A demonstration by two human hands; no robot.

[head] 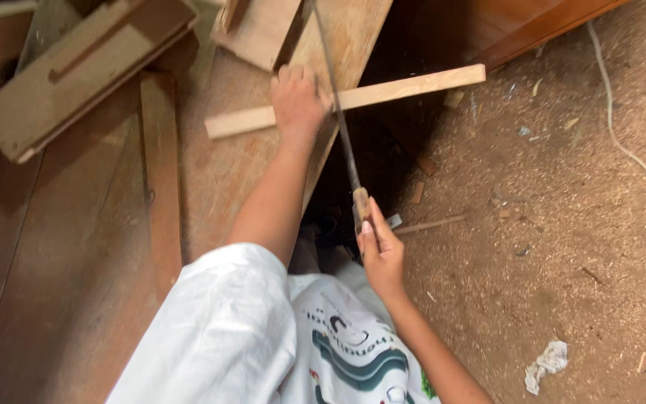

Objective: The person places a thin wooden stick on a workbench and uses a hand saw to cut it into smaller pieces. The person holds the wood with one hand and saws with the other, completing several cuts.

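A pale wooden strip (405,87) lies across the edge of a wide brown workbench board (218,164), its right end sticking out over the floor. My left hand (297,99) presses down on the strip at the board's edge. My right hand (380,253) grips the wooden handle of a hand saw (342,135). The saw's thin blade runs up from the handle and crosses the strip just right of my left hand.
Offcut boards and a slotted wooden block (76,71) lie at the top left of the bench. The floor at right is covered in sawdust, with a white cable (622,142), small wood scraps and a crumpled white cloth (546,365).
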